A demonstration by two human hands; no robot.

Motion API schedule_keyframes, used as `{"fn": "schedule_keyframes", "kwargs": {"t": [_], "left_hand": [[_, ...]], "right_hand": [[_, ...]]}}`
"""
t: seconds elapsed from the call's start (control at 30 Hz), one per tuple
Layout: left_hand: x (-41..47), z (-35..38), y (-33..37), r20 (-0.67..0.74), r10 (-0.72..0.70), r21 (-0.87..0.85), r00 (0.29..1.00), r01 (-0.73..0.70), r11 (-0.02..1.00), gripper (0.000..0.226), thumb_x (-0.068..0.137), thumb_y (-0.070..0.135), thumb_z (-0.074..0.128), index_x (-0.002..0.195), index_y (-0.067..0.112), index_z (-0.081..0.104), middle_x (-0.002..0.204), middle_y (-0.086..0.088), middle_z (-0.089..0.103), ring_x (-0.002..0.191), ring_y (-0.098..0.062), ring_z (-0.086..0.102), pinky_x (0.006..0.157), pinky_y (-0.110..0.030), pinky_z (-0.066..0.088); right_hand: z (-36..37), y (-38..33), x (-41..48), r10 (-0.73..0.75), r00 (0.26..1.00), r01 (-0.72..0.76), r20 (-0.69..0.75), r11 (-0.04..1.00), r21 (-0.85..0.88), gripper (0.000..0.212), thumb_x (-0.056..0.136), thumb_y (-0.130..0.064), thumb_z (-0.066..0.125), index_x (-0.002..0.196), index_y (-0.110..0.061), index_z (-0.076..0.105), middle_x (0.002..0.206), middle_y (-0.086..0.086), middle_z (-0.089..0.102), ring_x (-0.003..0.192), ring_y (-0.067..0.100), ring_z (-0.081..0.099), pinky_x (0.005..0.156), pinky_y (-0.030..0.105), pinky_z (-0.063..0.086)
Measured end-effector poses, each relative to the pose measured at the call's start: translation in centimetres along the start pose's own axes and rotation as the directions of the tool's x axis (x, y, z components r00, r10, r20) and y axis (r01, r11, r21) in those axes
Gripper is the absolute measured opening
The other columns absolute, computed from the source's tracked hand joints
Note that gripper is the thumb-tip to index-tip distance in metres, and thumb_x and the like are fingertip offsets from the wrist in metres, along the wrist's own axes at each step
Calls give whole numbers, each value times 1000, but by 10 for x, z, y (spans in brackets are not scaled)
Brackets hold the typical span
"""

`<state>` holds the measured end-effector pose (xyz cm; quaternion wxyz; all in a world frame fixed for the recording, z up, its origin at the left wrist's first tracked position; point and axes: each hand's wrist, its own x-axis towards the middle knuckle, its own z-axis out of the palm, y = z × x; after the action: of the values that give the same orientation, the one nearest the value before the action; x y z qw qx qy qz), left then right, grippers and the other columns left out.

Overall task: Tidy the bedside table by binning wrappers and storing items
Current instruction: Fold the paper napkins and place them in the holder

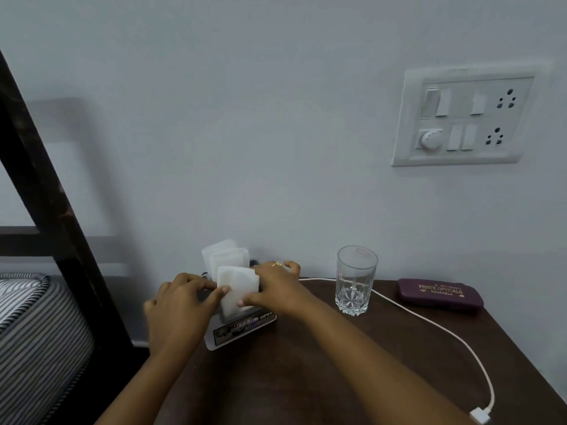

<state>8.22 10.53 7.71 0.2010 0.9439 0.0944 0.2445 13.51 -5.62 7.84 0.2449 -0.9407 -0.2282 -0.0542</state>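
Note:
A grey napkin holder (242,328) with a printed label stands at the back left of the dark wooden bedside table (291,378). Several white paper napkins (225,254) stand upright in it. In front of them a folded white napkin (237,291) is pinched from both sides. My left hand (181,305) holds its left edge with the thumb on top. My right hand (276,289), with a ring on one finger, grips its right edge and rests over the holder.
A clear cut-glass tumbler (356,280) stands right of the holder. A maroon spectacle case (440,292) lies at the back right. A white charging cable (445,335) runs along the table to its plug near the front edge. Bed frame and striped mattress (36,326) sit left.

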Motion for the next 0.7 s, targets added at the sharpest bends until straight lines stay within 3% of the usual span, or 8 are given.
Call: {"fn": "schedule_keyframes", "kwargs": {"t": [0.13,0.23,0.4,0.43,0.5,0.6,0.7], "left_hand": [[0,4,0,30,39,-8,999,-38,999,27,80,55,61,95,34,68,112,7,60,108,-21,49,77,-34,26],[-1,8,4,16,-10,-43,1000,11,999,21,82,49,61,90,31,68,113,5,60,107,-23,48,76,-34,27],[-6,14,3,-15,-68,-127,998,66,990,27,82,43,64,103,27,67,119,-1,56,114,-27,45,83,-40,34],[-9,14,2,-38,-93,-174,995,85,981,30,81,40,66,108,25,65,121,-4,54,115,-29,44,86,-43,36],[-16,15,-5,-55,-178,-310,982,153,939,44,81,33,69,120,18,57,128,-12,48,120,-34,41,94,-47,37],[-24,22,-13,79,-284,-563,956,277,779,64,82,32,68,136,13,39,140,-14,38,128,-33,39,103,-48,36],[-25,29,-9,202,-216,-704,955,295,646,60,82,25,68,134,18,40,131,-9,51,116,-29,54,92,-41,48]], "right_hand": [[-1,1,0,-36,999,38,26,996,-84,32,79,-37,68,109,-25,62,116,-1,60,122,17,44,103,45,13],[6,1,2,-77,991,69,-108,995,-74,33,82,-36,66,114,-30,62,124,-1,60,127,13,40,101,43,12],[11,-1,3,-101,987,83,-127,987,-137,31,78,-36,68,108,-29,61,106,-2,64,115,17,47,93,42,20],[12,0,4,-90,986,78,-143,993,-87,32,77,-37,69,107,-29,60,105,-3,64,112,17,49,92,42,24],[13,6,3,-7,975,51,-223,981,188,39,73,-36,74,107,-30,58,106,-7,63,108,15,53,93,40,34],[13,17,-2,211,937,-3,-278,802,598,52,71,-26,79,116,-24,54,113,-6,53,106,12,52,90,28,42],[16,21,-4,217,962,-58,-167,758,649,46,76,-23,77,118,-20,58,119,-2,46,110,14,50,93,25,42]]}}
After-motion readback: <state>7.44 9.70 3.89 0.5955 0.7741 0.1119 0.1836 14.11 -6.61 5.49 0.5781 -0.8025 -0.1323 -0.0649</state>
